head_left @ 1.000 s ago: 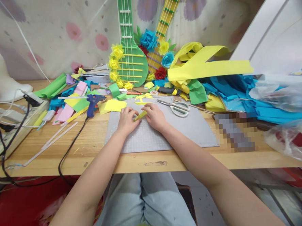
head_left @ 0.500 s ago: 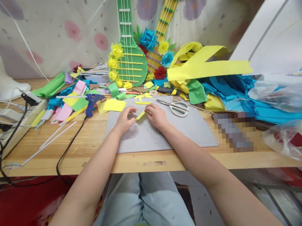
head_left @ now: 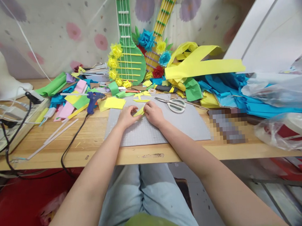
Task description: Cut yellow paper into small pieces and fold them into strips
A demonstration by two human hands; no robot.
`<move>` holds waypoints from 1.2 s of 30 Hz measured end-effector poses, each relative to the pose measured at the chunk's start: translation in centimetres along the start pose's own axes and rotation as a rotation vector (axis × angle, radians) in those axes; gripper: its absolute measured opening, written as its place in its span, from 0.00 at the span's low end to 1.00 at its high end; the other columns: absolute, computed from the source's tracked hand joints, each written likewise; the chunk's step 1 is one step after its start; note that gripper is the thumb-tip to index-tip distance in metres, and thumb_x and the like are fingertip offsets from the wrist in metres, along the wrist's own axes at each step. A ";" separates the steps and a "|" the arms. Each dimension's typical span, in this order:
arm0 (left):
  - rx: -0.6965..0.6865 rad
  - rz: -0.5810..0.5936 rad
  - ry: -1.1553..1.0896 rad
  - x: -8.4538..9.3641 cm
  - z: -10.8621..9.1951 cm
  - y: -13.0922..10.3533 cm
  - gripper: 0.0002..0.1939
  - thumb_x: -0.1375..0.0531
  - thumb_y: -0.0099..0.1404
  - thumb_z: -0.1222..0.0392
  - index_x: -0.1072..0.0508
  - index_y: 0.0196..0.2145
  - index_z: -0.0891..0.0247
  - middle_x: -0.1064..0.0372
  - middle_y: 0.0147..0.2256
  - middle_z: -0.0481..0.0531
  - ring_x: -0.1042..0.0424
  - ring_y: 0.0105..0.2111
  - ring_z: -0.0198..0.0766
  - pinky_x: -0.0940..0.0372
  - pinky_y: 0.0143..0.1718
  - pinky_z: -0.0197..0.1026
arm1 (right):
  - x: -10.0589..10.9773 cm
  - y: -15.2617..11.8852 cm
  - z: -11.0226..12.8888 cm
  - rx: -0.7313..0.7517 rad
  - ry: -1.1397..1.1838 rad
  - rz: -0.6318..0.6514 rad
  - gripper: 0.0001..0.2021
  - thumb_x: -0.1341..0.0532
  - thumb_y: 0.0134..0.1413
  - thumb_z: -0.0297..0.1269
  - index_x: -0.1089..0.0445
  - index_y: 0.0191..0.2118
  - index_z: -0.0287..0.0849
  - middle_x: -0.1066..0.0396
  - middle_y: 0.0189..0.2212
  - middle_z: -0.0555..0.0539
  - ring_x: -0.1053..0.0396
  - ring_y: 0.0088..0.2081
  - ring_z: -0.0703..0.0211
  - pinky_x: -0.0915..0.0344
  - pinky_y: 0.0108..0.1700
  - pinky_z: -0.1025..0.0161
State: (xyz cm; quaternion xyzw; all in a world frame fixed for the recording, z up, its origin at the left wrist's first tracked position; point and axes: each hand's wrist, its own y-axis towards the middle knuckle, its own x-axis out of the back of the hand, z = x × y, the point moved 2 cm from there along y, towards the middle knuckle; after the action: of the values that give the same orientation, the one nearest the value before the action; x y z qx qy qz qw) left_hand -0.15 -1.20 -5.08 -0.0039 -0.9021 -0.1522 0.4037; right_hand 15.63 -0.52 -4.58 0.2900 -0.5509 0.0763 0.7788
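Note:
Between my two hands is a small strip of yellow paper (head_left: pixel 139 112), held over the grey cutting mat (head_left: pixel 147 133). My left hand (head_left: pixel 127 116) has its fingers closed on the strip's left end. The fingers of my right hand (head_left: pixel 153 113) pinch its other end, which they partly cover. Another thin yellow paper piece (head_left: pixel 141 100) lies just beyond my fingertips. Scissors with pale handles (head_left: pixel 176 106) rest on the mat to the right, their blades pointing left.
A blue glue gun (head_left: pixel 92 103) lies left of the mat, its black cord hanging over the table edge. Yellow paper squares (head_left: pixel 114 103) sit nearby. Behind stand a green paper instrument (head_left: pixel 131 64) and a yellow one (head_left: pixel 164 11). Blue paper (head_left: pixel 221 85) is heaped on the right.
My left hand has come closer to the right and now grips the yellow strip's left end. The whole view has shifted slightly.

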 end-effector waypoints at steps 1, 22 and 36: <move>0.016 -0.010 -0.007 0.0 0.0 -0.1 0.17 0.40 0.50 0.55 0.32 0.39 0.62 0.30 0.34 0.51 0.32 0.34 0.37 0.37 0.39 0.40 | 0.0 0.0 0.1 0.019 -0.018 0.005 0.11 0.52 0.56 0.30 0.34 0.39 0.41 0.38 0.44 0.43 0.42 0.46 0.57 0.43 0.36 0.65; -0.021 -0.190 0.247 1.5 -1.6 -3.6 0.10 0.44 0.54 0.63 0.27 0.35 0.57 0.42 0.41 0.55 0.41 0.47 0.44 0.44 0.51 0.45 | -0.1 -2.0 1.9 0.147 0.198 -0.025 0.12 0.46 0.48 0.25 0.27 0.35 0.43 0.29 0.41 0.47 0.41 0.46 0.58 0.43 0.51 0.60; 0.040 -0.147 0.242 1.0 -0.9 -3.3 0.05 0.42 0.51 0.62 0.26 0.28 0.60 0.41 0.38 0.53 0.41 0.45 0.45 0.42 0.49 0.45 | -0.2 -1.7 1.0 0.020 0.371 -0.012 0.03 0.36 0.45 0.35 0.26 0.30 0.46 0.36 0.42 0.47 0.43 0.47 0.56 0.46 0.53 0.56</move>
State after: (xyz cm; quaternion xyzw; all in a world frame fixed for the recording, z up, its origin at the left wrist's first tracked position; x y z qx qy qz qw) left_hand -0.61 -4.69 -4.67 0.0888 -0.8476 -0.1629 0.4971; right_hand 15.44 -2.37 -5.18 0.2820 -0.3954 0.1291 0.8646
